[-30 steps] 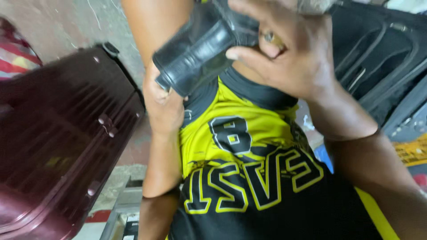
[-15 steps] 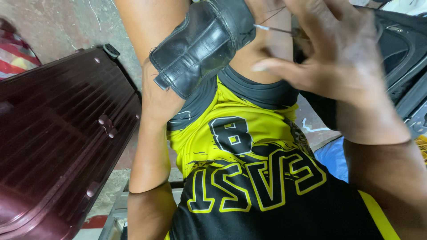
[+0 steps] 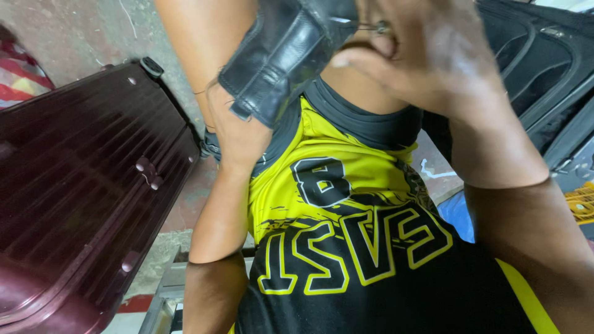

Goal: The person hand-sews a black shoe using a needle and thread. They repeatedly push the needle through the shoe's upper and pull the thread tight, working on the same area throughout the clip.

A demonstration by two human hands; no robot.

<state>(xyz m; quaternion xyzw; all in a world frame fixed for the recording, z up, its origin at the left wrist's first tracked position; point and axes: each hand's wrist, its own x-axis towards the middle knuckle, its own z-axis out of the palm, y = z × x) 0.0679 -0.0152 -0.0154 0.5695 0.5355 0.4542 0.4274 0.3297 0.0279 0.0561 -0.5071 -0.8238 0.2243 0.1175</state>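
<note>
Head view, left to right. A dark maroon hard-shell suitcase with ribbed sides [image 3: 86, 204] lies at the left of the scene on a rough concrete floor [image 3: 74, 31]; one of its black wheels shows at its far corner. A red-and-white striped cloth [image 3: 15, 80] shows at the far left edge, just beyond the suitcase.

The left hand [image 3: 238, 133] is right of the suitcase, with its forearm running down toward the near edge. The hand is closed around the lower end of a black stitched leather piece [image 3: 281, 59], which sits at the top centre of the scene, tilted, with its frayed edge touching the hand. The fingers of this hand are hidden behind the leather, so only the back of the hand and the wrist are visible.

Below the leather piece, the person's yellow-and-black sports jersey [image 3: 346, 235] with a dark grey collar fills the near centre.

The right hand [image 3: 427, 55] is at the top, right of centre, partly blurred. Its thumb and fingers are pinched narrowly on a thin metal needle [image 3: 371, 26], whose point lies against the upper right edge of the leather piece. The right forearm runs down to the near right corner.

At the far right lies a black soft-sided bag with piped seams [image 3: 544, 68]. A blue surface [image 3: 458, 213] and a yellow plastic crate [image 3: 581, 201] show just below it.
</note>
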